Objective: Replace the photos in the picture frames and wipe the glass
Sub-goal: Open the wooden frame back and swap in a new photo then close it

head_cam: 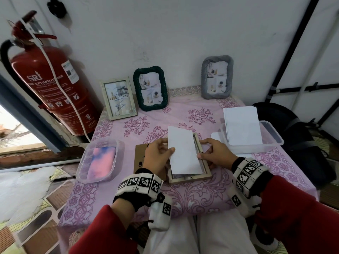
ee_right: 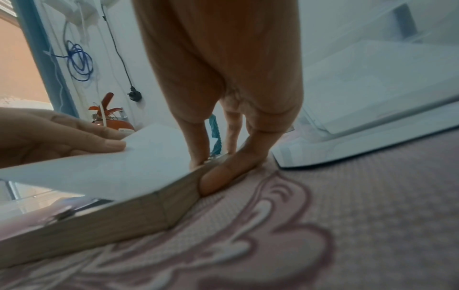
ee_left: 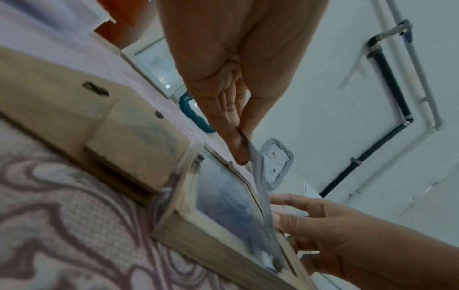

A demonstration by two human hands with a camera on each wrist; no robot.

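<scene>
A light wooden picture frame [head_cam: 190, 176] lies face down in the middle of the table. My left hand [head_cam: 170, 150] pinches the left edge of a white photo sheet [head_cam: 183, 153] between thumb and fingers and holds it tilted over the frame's open back. In the left wrist view that pinch [ee_left: 242, 137] is plain, with the sheet [ee_left: 261, 196] slanting above the frame [ee_left: 198, 235]. My right hand [head_cam: 200, 149] grips the frame's right rail. In the right wrist view its fingers [ee_right: 218, 180] clamp the wood [ee_right: 124, 215]. The brown backing board [head_cam: 139, 154] lies left of the frame.
Three frames stand against the wall: white [head_cam: 119, 98], dark green [head_cam: 150, 88] and grey [head_cam: 217, 77]. A clear tub [head_cam: 80, 173] with a pink-blue cloth [head_cam: 100, 162] sits left. Another tub [head_cam: 271, 136] with white sheets [head_cam: 242, 125] sits right. A fire extinguisher [head_cam: 45, 79] stands far left.
</scene>
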